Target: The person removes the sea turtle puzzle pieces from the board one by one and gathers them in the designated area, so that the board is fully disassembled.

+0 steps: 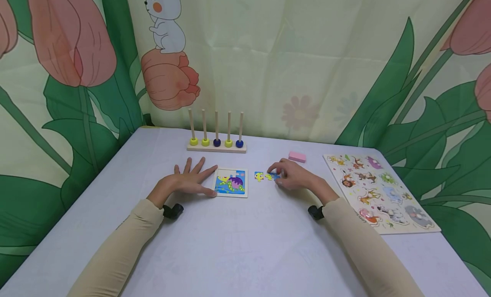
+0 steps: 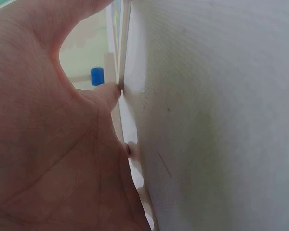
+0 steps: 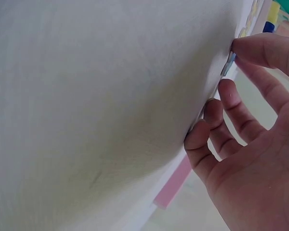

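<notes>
A small square jigsaw puzzle (image 1: 231, 183) in a pale frame shows a purple-and-yellow figure on blue, with a pale bare patch at its upper left. My left hand (image 1: 189, 181) lies spread beside it, thumb and index fingertip at the frame's left edge. To the right of the frame lie loose puzzle pieces (image 1: 259, 176) in yellow and blue. My right hand (image 1: 293, 174) bends over the rightmost blue piece, pinching it between thumb and index finger. In the right wrist view this puzzle piece (image 3: 228, 65) shows edge-on between them, partly hidden, while the other fingertips rest on the table.
A wooden bead stand (image 1: 216, 149) with upright pegs and yellow and dark blue beads stands behind the puzzle. A pink block (image 1: 297, 157) lies beyond my right hand. At the right, an animal puzzle board (image 1: 377, 190) reaches close to my right forearm. A printed curtain hangs behind the table.
</notes>
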The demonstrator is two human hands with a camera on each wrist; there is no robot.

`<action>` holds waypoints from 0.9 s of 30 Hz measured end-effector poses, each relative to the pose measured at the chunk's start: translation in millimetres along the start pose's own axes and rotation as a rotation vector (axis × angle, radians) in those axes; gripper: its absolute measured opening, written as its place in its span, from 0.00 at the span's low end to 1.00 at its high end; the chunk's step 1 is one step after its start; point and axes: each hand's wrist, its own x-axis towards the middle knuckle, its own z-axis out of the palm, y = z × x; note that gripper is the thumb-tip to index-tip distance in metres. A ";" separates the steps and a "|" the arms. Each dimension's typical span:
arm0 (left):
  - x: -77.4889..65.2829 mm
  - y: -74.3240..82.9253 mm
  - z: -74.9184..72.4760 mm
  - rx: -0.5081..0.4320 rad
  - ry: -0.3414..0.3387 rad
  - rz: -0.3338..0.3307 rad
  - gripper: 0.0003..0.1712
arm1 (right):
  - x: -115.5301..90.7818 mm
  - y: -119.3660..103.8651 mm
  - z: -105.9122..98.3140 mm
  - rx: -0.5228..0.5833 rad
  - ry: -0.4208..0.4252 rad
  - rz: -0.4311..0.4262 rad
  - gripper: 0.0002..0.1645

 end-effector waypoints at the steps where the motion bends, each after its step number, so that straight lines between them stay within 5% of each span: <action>1: 1.1 -1.0 0.9 0.002 0.001 0.000 0.64 | 0.0 -0.1 0.3 -0.001 -0.002 0.003 0.22; 12: 2.1 -0.7 1.5 0.021 0.001 -0.002 0.61 | 0.5 -2.5 2.4 0.014 0.010 0.028 0.24; 27: 1.2 -1.0 1.4 0.022 0.000 0.001 0.62 | 13.1 -28.2 5.4 0.068 0.095 -0.071 0.20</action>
